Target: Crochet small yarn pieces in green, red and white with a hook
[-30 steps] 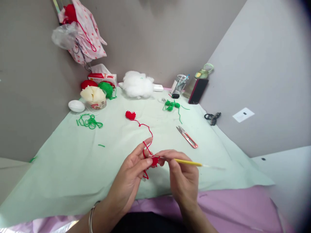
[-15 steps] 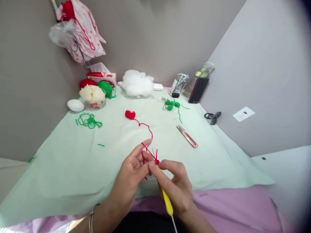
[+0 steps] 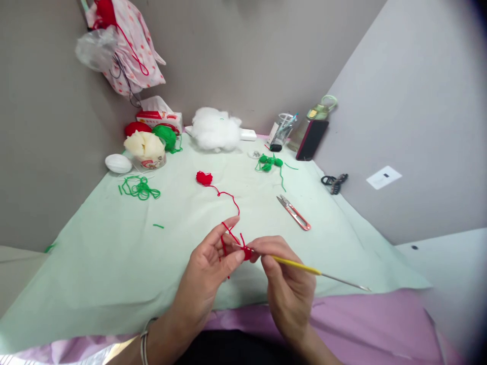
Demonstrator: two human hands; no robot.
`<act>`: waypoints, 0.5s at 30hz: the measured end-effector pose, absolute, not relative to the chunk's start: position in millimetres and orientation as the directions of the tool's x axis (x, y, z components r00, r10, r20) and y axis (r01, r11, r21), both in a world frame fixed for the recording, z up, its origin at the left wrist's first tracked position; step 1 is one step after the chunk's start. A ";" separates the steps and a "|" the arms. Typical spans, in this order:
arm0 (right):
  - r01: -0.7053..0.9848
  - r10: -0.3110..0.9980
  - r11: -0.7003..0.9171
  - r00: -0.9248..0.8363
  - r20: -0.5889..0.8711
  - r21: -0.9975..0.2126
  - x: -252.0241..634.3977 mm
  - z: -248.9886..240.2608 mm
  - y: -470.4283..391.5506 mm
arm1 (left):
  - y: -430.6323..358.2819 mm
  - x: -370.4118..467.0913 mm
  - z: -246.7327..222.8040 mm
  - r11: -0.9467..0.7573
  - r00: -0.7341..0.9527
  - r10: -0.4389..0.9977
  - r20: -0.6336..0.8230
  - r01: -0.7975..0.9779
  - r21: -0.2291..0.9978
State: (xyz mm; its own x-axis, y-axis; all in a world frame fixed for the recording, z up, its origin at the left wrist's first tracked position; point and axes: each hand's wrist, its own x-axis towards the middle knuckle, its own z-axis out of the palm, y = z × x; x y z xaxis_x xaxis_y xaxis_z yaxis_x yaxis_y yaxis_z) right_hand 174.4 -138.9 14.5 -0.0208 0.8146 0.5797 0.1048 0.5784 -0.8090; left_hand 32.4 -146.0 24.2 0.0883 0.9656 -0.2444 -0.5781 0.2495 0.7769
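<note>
My left hand (image 3: 209,258) pinches a small red crochet piece (image 3: 247,252) between thumb and fingers. Red yarn (image 3: 228,195) loops over its raised index finger and runs back to a small red yarn bundle (image 3: 204,178) on the cloth. In my right hand (image 3: 287,279) is a double-ended crochet hook (image 3: 299,264) with a yellow grip, closed between thumb and fingers. One metal end of the hook meets the red piece; the other points right. The exact spot where the tip enters the stitches is too small to make out.
Orange-handled thread snips (image 3: 293,213) lie right of centre. Green crocheted pieces (image 3: 269,162) and a green yarn tangle (image 3: 140,188) rest farther back. White stuffing (image 3: 216,130), a tissue box (image 3: 160,120), a pen cup (image 3: 282,133) and a leaning phone (image 3: 312,140) line the back.
My right hand has turned the crochet hook from pointing down towards me to lying nearly sideways, its free end now to the right. My left hand has stayed almost in place.
</note>
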 end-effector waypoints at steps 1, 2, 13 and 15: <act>0.174 0.792 0.606 -0.034 0.610 -0.776 175.1 11.7 -140.6 | -146.1 33.1 23.6 0.250 0.085 0.965 -0.248 -0.586 0.771; 0.263 0.758 0.641 -0.065 0.649 -0.721 176.0 8.7 -142.3 | -145.9 33.6 23.4 0.261 0.093 0.962 -0.258 -0.598 0.758; -0.047 0.870 0.492 0.044 0.490 -0.869 177.6 16.5 -133.3 | -139.0 28.6 27.9 0.348 0.181 0.934 -0.307 -0.651 0.675; -0.017 0.867 0.499 0.027 0.498 -0.867 175.9 16.9 -132.4 | -141.5 31.5 26.1 0.316 0.151 0.946 -0.286 -0.618 0.720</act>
